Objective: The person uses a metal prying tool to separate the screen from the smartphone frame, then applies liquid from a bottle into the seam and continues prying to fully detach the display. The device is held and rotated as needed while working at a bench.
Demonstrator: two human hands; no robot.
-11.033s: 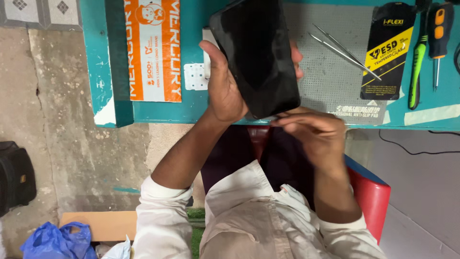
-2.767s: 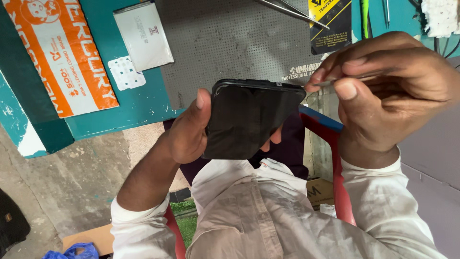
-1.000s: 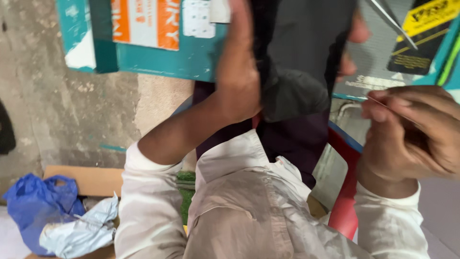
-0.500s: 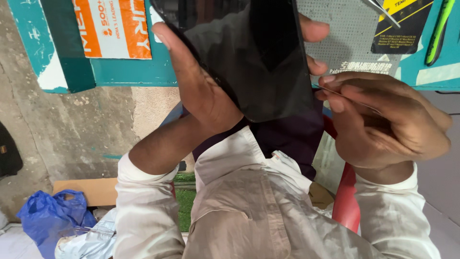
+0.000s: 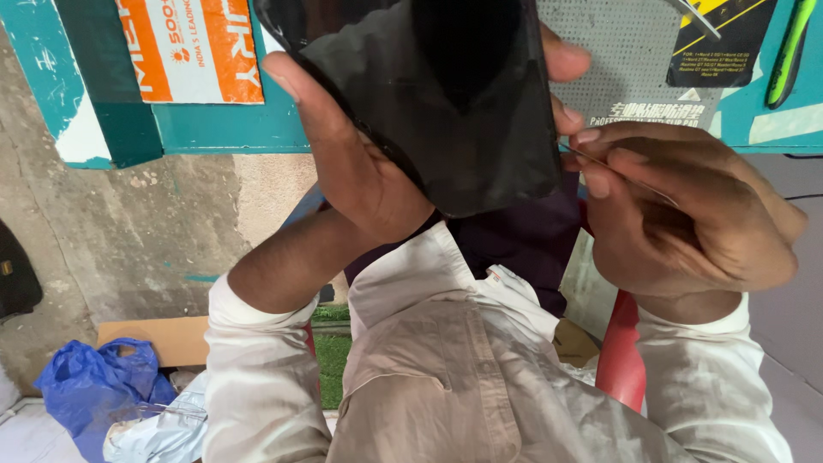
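Observation:
My left hand [image 5: 360, 163] grips a black smartphone [image 5: 446, 94] from its left side and back, holding it up close to the camera with the dark glass facing me. Fingertips of that hand show past the phone's right edge. My right hand [image 5: 686, 214] is closed around a thin metal tool [image 5: 630, 176], whose tip touches the phone's right edge near the lower corner. Both sleeves are pale beige.
A teal workbench [image 5: 223, 129] lies behind the phone, with a grey perforated mat [image 5: 626, 51], an orange-and-white card [image 5: 193, 47], a black packet [image 5: 720, 43] and a green-handled tool [image 5: 789, 51]. A blue plastic bag [image 5: 94, 386] and cardboard [image 5: 163, 334] lie on the floor. A red chair [image 5: 621, 360] is under me.
The phone has come closer to the camera and more upright. My right hand has moved in, bringing the thin tool's tip against the phone's right edge.

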